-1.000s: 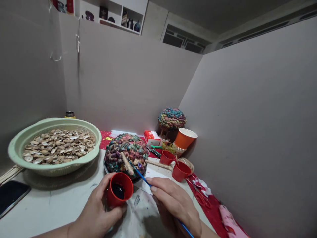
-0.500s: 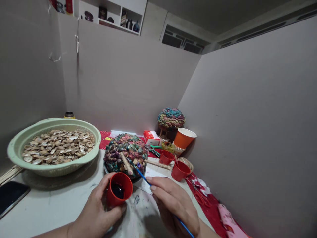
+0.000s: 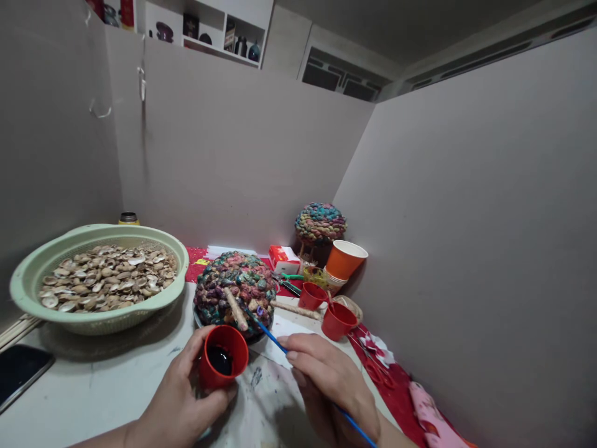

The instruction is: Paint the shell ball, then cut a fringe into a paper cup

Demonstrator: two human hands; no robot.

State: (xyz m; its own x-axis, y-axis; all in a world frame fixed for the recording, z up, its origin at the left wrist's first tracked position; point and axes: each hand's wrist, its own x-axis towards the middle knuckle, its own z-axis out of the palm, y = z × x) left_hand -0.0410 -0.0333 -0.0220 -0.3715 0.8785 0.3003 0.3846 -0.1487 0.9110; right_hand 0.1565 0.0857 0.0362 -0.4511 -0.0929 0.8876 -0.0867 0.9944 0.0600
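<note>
My left hand is wrapped round a red cup with dark liquid in it, tilted toward me. Between the fingers of my right hand is a blue paintbrush. Its tip reaches the front of a dome covered in painted shells in green, purple and pink; whether the bristles touch it I cannot tell. A short pale stick juts from the dome's front, and another pale stick extends at its right. The dome rests in a bowl whose rim partly shows.
A green basket of shells stands at left, near a phone. Two red cups, an orange cup, red scissors and a second painted dome are at right. Grey panels enclose the table.
The view has shifted very slightly. My right hand and the paintbrush have moved a little against the dome's front; the cup stays in my left hand.
</note>
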